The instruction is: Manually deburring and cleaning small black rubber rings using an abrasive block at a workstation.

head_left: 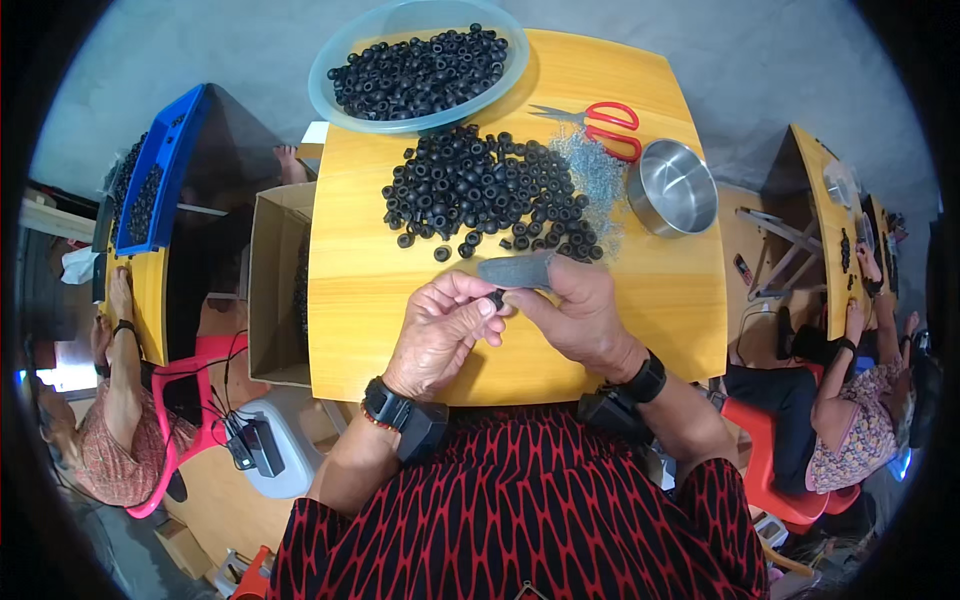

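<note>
Just past the table's near edge, my left hand (pixel 445 328) is closed, its thumb and fingertips pinching a small black ring-shaped part (pixel 497 298). My right hand (pixel 575 308) meets it from the other side, thumb tip against the same part. A grey cloth finger sleeve (pixel 515 271) seems to cover its index finger. Beyond both hands spreads a loose pile of black ring parts (pixel 450 185) with open centres. Beside the pile lies a heap of tiny silvery metal pieces (pixel 592 180), too small to make out singly.
A translucent tub (pixel 318 85) of black rings stands at the table's (pixel 670 290) far left. Red-handled scissors (pixel 612 118) and a round steel bowl (pixel 672 188) sit at right. A cardboard box (pixel 278 345) adjoins the left side. People work at tables on both sides.
</note>
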A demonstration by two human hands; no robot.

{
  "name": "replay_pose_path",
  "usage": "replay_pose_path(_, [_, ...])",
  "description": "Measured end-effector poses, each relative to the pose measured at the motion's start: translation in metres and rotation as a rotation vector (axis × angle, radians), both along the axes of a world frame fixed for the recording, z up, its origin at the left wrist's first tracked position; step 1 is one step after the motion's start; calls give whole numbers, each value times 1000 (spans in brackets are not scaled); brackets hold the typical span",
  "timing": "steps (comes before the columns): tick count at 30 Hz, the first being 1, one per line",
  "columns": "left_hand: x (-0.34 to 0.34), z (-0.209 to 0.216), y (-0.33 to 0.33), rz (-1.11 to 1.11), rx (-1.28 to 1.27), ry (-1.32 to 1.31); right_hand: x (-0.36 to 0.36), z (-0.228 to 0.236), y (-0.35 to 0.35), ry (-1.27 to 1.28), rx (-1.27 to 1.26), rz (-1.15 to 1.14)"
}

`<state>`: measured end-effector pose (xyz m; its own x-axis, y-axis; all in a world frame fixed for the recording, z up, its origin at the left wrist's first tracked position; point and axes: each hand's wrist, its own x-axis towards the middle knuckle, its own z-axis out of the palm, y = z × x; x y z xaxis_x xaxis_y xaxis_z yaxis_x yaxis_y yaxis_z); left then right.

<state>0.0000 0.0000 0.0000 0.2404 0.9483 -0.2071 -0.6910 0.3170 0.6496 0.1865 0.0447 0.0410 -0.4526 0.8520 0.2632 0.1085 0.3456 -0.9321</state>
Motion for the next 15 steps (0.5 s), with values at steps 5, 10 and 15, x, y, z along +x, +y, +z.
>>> replay_pose_path(5, [4, -3, -2, 16, -1, 19, 6, -12, 2, -63, 71, -31])
replay_pose_path(10, [6, -2, 0, 9, -83, 31, 9, -6, 6, -158, 250, -29])
replay_pose_path(15, [8, -7, -6, 3, -99, 70, 9, -9, 2, -237, 464, 37])
